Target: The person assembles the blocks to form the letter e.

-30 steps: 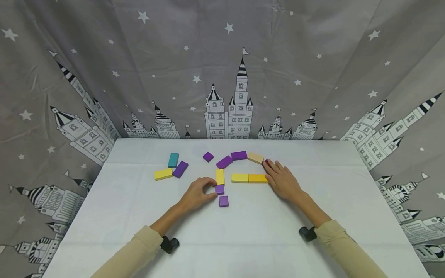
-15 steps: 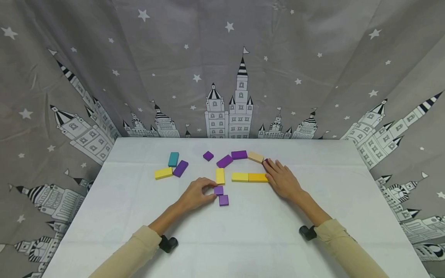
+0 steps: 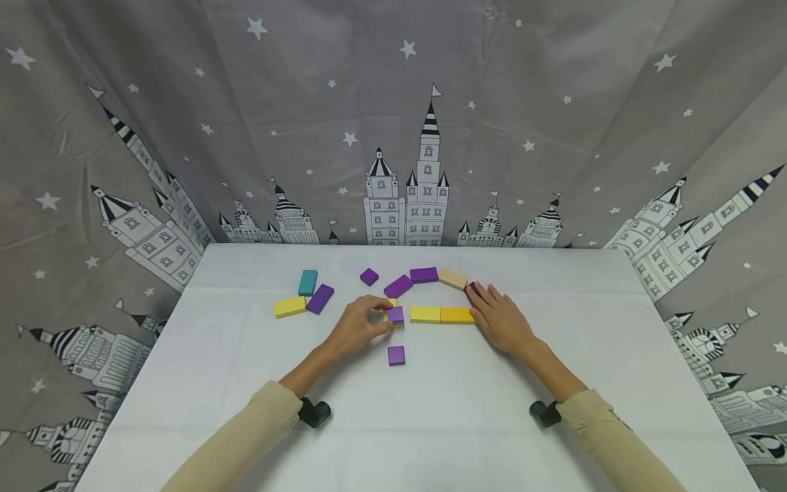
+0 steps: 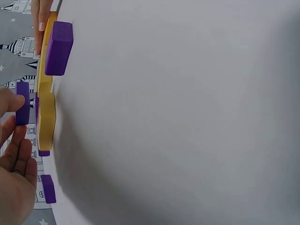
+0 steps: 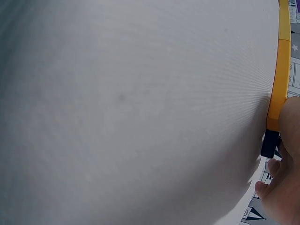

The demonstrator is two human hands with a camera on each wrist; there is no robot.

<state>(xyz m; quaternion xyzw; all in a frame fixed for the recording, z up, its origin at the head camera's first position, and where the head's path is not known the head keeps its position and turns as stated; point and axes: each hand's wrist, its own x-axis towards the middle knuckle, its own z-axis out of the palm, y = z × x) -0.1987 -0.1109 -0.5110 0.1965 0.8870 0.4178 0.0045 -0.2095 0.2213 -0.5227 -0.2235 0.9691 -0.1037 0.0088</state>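
At left on the smooth white tabletop (image 3: 393,437) lie three flat oblongs – a yellow block (image 3: 290,307), a teal block (image 3: 308,282), a violet block (image 3: 320,299); then the left hand (image 3: 356,328) pinches one purple square block (image 3: 395,315) over a lemon block (image 4: 46,121). Rightward, two purple bars (image 3: 424,275) and one beige block (image 3: 453,279) curve behind two end-to-end bars, pale yellow (image 3: 425,314) and orange (image 3: 456,316) – the right hand (image 3: 501,321) lies with fingers extended, fingertips on one partly hidden dark block (image 5: 270,144).
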